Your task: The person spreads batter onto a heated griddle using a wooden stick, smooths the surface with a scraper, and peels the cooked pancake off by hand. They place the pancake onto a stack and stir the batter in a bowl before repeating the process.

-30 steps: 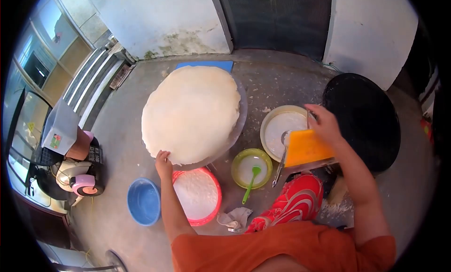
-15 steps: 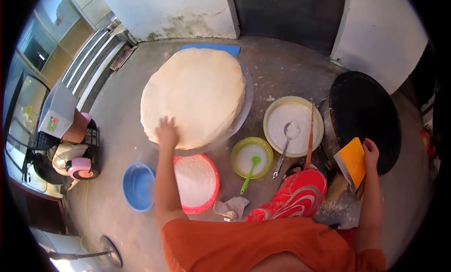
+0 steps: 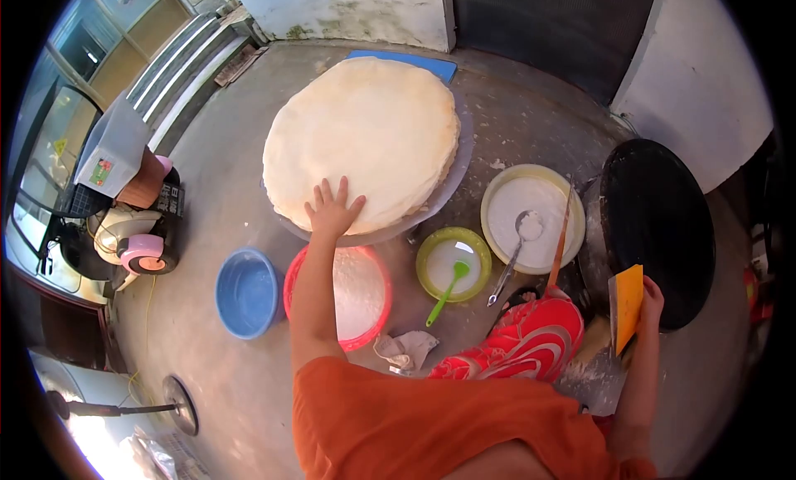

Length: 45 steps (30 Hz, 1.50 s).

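Note:
With fingers spread, my left hand (image 3: 333,210) rests on the near edge of a thick stack of large, pale round flatbreads (image 3: 365,132). The stack sits on a round grey-white base (image 3: 462,152). My right hand (image 3: 652,304) grips an orange scraper (image 3: 628,304) by its side, at the near edge of a big black round griddle (image 3: 663,231). A cream basin (image 3: 495,246) of white batter holds a metal ladle (image 3: 507,269). Beside it, a green bowl (image 3: 424,285) of whitish liquid has a green brush (image 3: 444,301) leaning in it.
A red basin (image 3: 383,310) of white powder and a blue basin (image 3: 247,293) stand on the concrete floor. A crumpled cloth (image 3: 406,348) lies near my knee. A long wooden stick (image 3: 563,240) leans by the batter. At left are a scooter (image 3: 137,252) and steps (image 3: 189,74).
My left hand has come down with spread fingers on the stack, near its front edge. The scraper in my right hand has turned more edge-on. The whole view has shifted slightly.

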### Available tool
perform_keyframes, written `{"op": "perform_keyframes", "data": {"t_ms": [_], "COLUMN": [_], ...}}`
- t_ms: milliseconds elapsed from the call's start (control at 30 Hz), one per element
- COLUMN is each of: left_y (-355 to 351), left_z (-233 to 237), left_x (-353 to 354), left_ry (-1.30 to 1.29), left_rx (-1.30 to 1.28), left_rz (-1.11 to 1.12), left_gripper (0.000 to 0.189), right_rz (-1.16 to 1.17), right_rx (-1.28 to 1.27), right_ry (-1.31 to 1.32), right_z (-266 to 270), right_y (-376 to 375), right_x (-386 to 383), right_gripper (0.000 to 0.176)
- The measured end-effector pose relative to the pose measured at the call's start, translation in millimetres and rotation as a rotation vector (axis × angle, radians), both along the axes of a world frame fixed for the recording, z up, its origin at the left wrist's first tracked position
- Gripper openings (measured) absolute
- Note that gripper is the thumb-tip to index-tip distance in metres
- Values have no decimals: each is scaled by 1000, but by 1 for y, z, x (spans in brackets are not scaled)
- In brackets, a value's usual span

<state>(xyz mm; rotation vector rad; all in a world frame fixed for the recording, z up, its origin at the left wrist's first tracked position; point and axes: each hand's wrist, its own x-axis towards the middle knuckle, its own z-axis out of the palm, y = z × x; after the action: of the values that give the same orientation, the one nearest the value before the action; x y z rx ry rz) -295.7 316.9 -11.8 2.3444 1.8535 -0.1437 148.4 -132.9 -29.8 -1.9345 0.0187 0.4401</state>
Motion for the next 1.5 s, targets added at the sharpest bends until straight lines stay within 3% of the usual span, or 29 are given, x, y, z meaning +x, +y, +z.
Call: {"op": "perform_keyframes", "data": {"t_ms": [67, 133, 167, 233, 267, 300, 333, 367, 433, 467, 533, 567, 633, 700, 767, 833, 900, 1033, 1100, 1167, 1233, 1267, 1300, 1367, 1400, 1467, 1500], "left_y": [-3, -11, -15, -37, -59, -82, -108, -136, -188, -195, -198, -188, -150, -113, -68, -26, -8, -19, -38, -69, -114, -128, -140, -163, -172, -184, -188], "left_z": [-1, -4, -7, -5, 0, -7, -7, -6, 24, 27, 30, 26, 12, 10, -1, -21, -32, -26, -20, -13, 5, -4, -14, -35, -46, -75, -89], "left_x": [1, 8, 17, 45, 65, 83, 106, 127, 160, 174, 196, 198, 191, 181, 164, 142, 125, 119, 122, 119, 133, 134, 133, 137, 137, 131, 127], "left_ry": [7, 143, 140, -163, -460, -791, -1124, -1358, -1621, -1617, -1854, -1848, -1955, -2080, -2194, -2151, -2141, -2175, -2277, -2183, -1918, -1830, -1742, -1657, -1578, -1492, -1412], "left_rx": [-8, 275, 277, 483, 371, 323, -441, -601, -990, -995, -1159, -1165, -958, -819, -707, -579, -537, -601, -637, -528, -256, -302, -342, -442, -510, -545, -557], "left_rz": [1, -28, -33, -219, -297, -479, -310, -441, -281, -290, 68, 67, 119, 318, 534, 834, 876, 948, 899, 759, 654, 591, 528, 488, 463, 426, 401], "left_gripper": [71, 68, 68, 60, 50, 54, 59, 67, 57, 57, 36, 36, 18, 9, 7, 9, 11, 12, 17, 25, 35, 36, 37, 35, 33, 33, 34], "right_rz": [13, -63, -67, -71, 86, 247, 331, 417, 525, 536, 540, 604, 663, 709, 642, 600, 539, 481, 560, 549, 562, 489, 402, 379, 355, 353, 331], "right_rx": [11, 136, 139, 248, 461, 676, 782, 888, 927, 922, 918, 844, 770, 500, 327, 219, -2, -56, -198, -388, -437, -299, -166, -298, -298, 176, 177], "right_ry": [18, 247, 244, 376, 517, 652, 628, 603, 516, 527, 535, 525, 520, 379, 328, 318, 227, 306, 63, 67, 237, 330, 496, 402, 403, 616, 609], "right_z": [-10, -6, -3, 32, 19, 5, 7, 16, 40, 48, 55, 55, 51, 42, 6, -37, -73, -129, -172, -180, -174, -184, -153, -134, -148, -187, -184], "right_y": [-4, -2, 4, 38, 42, 48, 67, 92, 137, 155, 176, 183, 184, 174, 157, 134, 114, 91, 79, 78, 83, 83, 90, 98, 93, 87, 83], "right_x": [6, 9, 10, -13, -4, 6, 0, -14, -52, -70, -93, -101, -101, -95, -73, -50, -34, -23, -19, -30, -42, -51, -63, -75, -73, -67, -63], "right_gripper": [27, 35, 35, 41, 40, 38, 37, 35, 35, 36, 37, 39, 41, 45, 37, 33, 29, 28, 34, 59, 89, 99, 105, 80, 80, 44, 44]}}
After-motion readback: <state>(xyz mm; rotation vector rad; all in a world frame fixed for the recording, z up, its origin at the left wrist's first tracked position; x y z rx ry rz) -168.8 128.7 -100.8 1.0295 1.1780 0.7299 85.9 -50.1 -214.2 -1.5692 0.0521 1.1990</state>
